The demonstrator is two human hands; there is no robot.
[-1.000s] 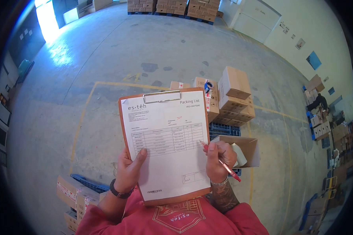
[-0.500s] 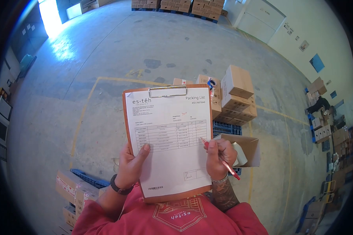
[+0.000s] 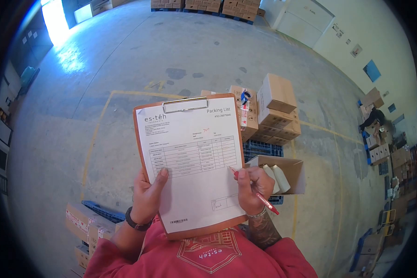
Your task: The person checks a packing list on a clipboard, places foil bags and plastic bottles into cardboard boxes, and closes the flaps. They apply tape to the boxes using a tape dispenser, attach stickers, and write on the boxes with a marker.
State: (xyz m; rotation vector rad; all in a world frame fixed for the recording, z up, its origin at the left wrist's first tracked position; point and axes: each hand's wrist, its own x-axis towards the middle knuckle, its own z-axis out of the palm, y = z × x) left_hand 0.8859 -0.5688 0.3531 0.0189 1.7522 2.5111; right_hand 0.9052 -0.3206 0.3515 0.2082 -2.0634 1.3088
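A brown clipboard (image 3: pixel 141 134) with a metal clip holds a printed packing list (image 3: pixel 194 194) in front of my chest. My left hand (image 3: pixel 148 194) grips its left edge, the thumb lying on the paper. In my right hand (image 3: pixel 255 190) is a red pen (image 3: pixel 268 204), its tip at the right part of the table on the sheet. That hand is also at the clipboard's right edge; whether it grips the board is unclear. Just right of it, an open carton (image 3: pixel 295 176) contains white bottles (image 3: pixel 281 180).
Stacked cartons (image 3: pixel 279 95) and a tape dispenser (image 3: pixel 245 97) stand beyond the clipboard, near a blue pallet (image 3: pixel 263 149). More cartons (image 3: pixel 78 217) are at lower left. Another person (image 3: pixel 374 118) bends among boxes at far right. Yellow lines mark the floor.
The clipboard has shifted left and tilted slightly, both hands moving with it. More of the bottles in the open carton shows now.
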